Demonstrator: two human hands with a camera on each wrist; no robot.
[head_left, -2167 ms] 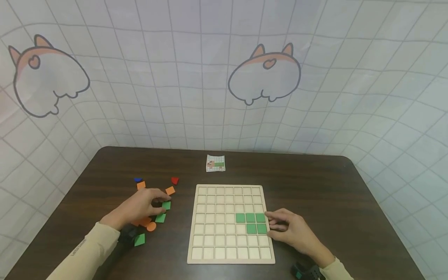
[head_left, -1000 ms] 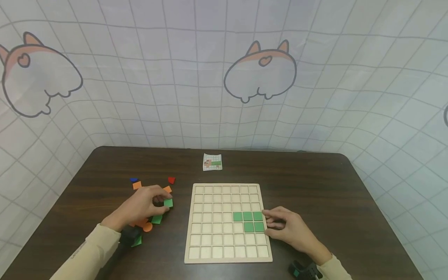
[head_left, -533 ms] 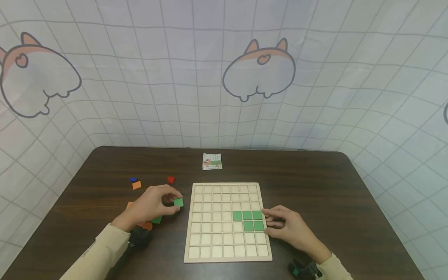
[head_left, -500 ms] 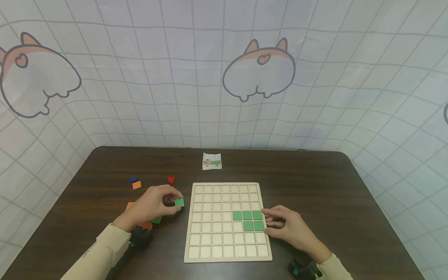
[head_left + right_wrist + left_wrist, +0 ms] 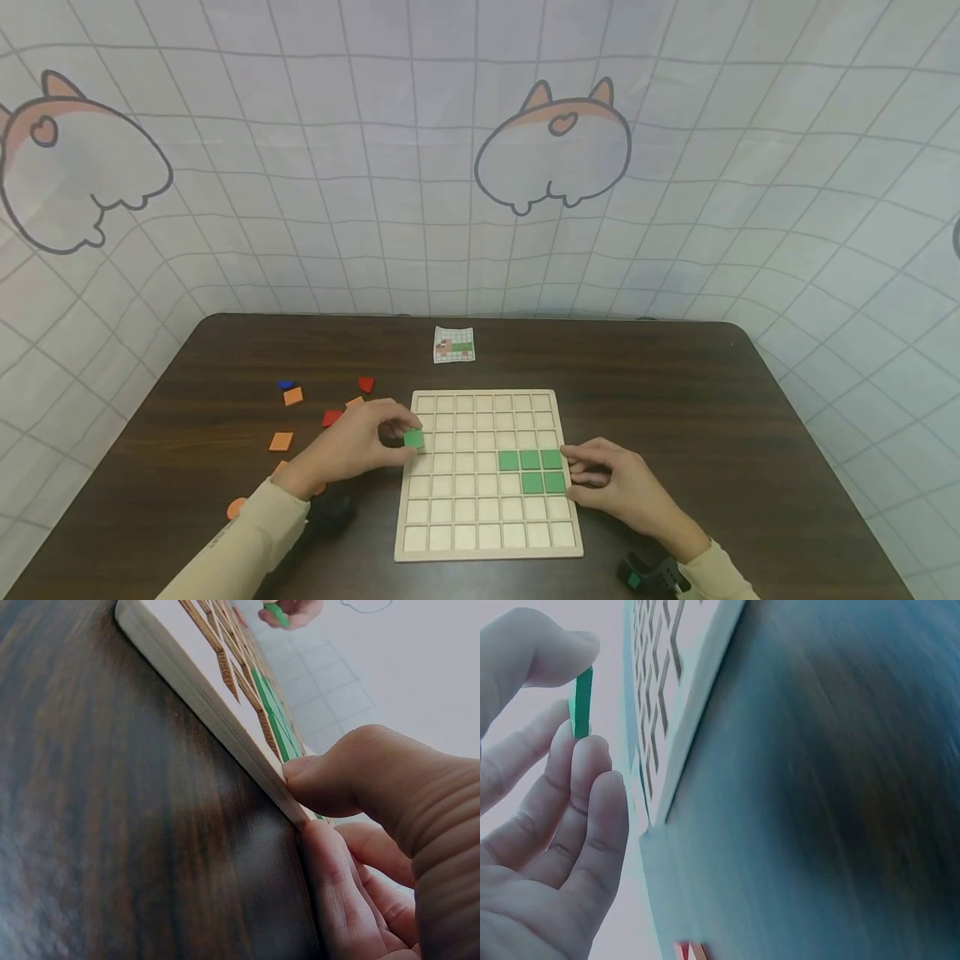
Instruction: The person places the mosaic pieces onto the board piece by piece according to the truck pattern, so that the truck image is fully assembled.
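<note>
My left hand (image 5: 360, 444) pinches a green square tile (image 5: 414, 439) between thumb and fingertips, over the left rim of the wooden grid board (image 5: 489, 552). The left wrist view shows this tile (image 5: 582, 703) edge-on, raised above the table. My right hand (image 5: 626, 492) grips the board's right edge. In the right wrist view its thumb (image 5: 330, 776) lies on the top rim and the fingers come against the side. Several green tiles (image 5: 530, 461) fill cells at the board's right, three in one row and two in the row below it.
Left of the board lie loose orange tiles (image 5: 281, 442), red pieces (image 5: 366, 384) and a blue piece (image 5: 286, 384), some hidden by the left arm. A small printed card (image 5: 453, 345) with a coloured grid lies behind the board. A patterned curtain (image 5: 345, 167) hangs beyond the table.
My left hand has picked the green tile from the loose pieces and carried it right to the board's left rim. The right hand stays at the board's edge.
</note>
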